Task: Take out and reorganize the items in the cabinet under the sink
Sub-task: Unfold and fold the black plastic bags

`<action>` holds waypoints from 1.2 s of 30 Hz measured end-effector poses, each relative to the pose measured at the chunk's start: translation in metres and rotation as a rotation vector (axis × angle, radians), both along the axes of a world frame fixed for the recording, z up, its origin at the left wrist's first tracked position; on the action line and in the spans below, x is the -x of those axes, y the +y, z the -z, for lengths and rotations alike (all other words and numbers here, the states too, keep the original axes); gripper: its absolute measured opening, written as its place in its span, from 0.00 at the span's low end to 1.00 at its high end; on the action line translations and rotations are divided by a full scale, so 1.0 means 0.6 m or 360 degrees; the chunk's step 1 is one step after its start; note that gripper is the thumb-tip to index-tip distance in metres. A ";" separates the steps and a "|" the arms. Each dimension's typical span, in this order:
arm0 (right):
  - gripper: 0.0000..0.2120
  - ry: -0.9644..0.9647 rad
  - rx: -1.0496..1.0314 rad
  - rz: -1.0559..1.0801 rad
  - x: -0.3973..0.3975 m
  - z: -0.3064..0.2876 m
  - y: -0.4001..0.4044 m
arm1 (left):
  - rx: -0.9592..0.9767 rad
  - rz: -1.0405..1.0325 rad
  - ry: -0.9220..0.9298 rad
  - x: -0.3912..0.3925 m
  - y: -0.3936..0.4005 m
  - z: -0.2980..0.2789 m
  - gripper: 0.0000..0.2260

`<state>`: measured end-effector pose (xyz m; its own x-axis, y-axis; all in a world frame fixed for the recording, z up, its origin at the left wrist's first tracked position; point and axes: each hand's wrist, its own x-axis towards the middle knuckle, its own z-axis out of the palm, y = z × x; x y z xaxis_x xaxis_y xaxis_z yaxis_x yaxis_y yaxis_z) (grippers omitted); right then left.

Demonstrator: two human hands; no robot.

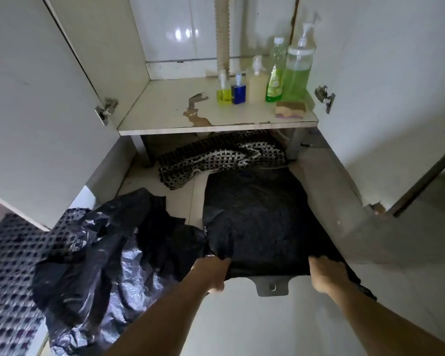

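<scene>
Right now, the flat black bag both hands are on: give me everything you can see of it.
The flat black bag looks like thin, matte, crinkled plastic, spread roughly rectangular on the pale floor before the open cabinet. The left hand and right hand grip its near corners, bunching the left one. Its far edge meets the checkered mat; its left side touches the crumpled black bags. A grey metal bracket shows below its near edge.

black bag (254,217) | checkered mat (221,158) | blue bottle (238,93) | green bottle (296,80)
</scene>
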<state>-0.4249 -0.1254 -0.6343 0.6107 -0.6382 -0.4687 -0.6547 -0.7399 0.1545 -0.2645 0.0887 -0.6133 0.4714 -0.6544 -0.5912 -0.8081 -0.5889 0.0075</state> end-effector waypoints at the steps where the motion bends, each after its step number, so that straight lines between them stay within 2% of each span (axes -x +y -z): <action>1: 0.19 0.0034 0.0001 -0.0009 0.004 0.002 0.003 | -0.0019 -0.0008 0.0019 0.002 0.003 0.006 0.28; 9: 0.19 0.0382 -0.0169 0.0030 0.011 -0.020 0.010 | -0.0193 0.0049 0.0254 0.042 0.012 0.018 0.32; 12: 0.06 0.0526 -0.0290 -0.0101 -0.038 -0.061 0.019 | -0.0129 -0.0143 0.0460 0.028 0.009 -0.022 0.33; 13: 0.07 0.0466 -0.0363 -0.0115 -0.068 -0.079 0.025 | -0.0081 -0.0173 0.0493 0.010 0.006 -0.040 0.32; 14: 0.12 0.0332 -0.0447 -0.0157 -0.102 -0.102 0.030 | -0.0033 -0.0160 0.0454 -0.014 0.004 -0.064 0.31; 16: 0.24 -0.0217 -0.0675 -0.0089 -0.171 -0.160 0.051 | 0.0091 -0.0136 0.0251 -0.080 0.000 -0.125 0.30; 17: 0.25 -0.0502 -0.0762 -0.0077 -0.202 -0.198 0.068 | 0.0163 -0.0160 0.0126 -0.117 0.003 -0.162 0.30; 19: 0.22 -0.0894 -0.0911 -0.0143 -0.255 -0.263 0.110 | 0.0277 -0.0241 -0.0130 -0.188 0.019 -0.239 0.29; 22: 0.16 -0.1075 -0.1102 -0.0260 -0.308 -0.297 0.186 | 0.0448 -0.0430 -0.0365 -0.269 0.070 -0.304 0.26; 24: 0.16 -0.0955 -0.1166 -0.0292 -0.331 -0.270 0.232 | 0.0498 -0.0581 -0.0392 -0.292 0.120 -0.292 0.25; 27: 0.27 -0.0563 -0.1106 -0.0327 -0.347 -0.190 0.295 | 0.0389 -0.0827 -0.0388 -0.308 0.206 -0.228 0.24; 30: 0.37 -0.0390 -0.1120 -0.0231 -0.353 -0.111 0.358 | 0.0391 -0.1095 -0.0326 -0.338 0.271 -0.186 0.35; 32: 0.40 -0.0365 -0.1038 -0.0202 -0.360 -0.065 0.396 | 0.0455 -0.1199 -0.0245 -0.355 0.293 -0.163 0.43; 34: 0.34 -0.0389 -0.0889 -0.0224 -0.367 -0.031 0.428 | 0.0562 -0.1240 -0.0071 -0.364 0.303 -0.139 0.50; 35: 0.27 -0.0442 -0.0815 -0.0260 -0.369 -0.018 0.439 | 0.0596 -0.1232 0.0028 -0.366 0.306 -0.127 0.49; 36: 0.18 -0.0507 -0.0769 -0.0295 -0.370 -0.009 0.446 | 0.0613 -0.1197 0.0100 -0.367 0.309 -0.118 0.45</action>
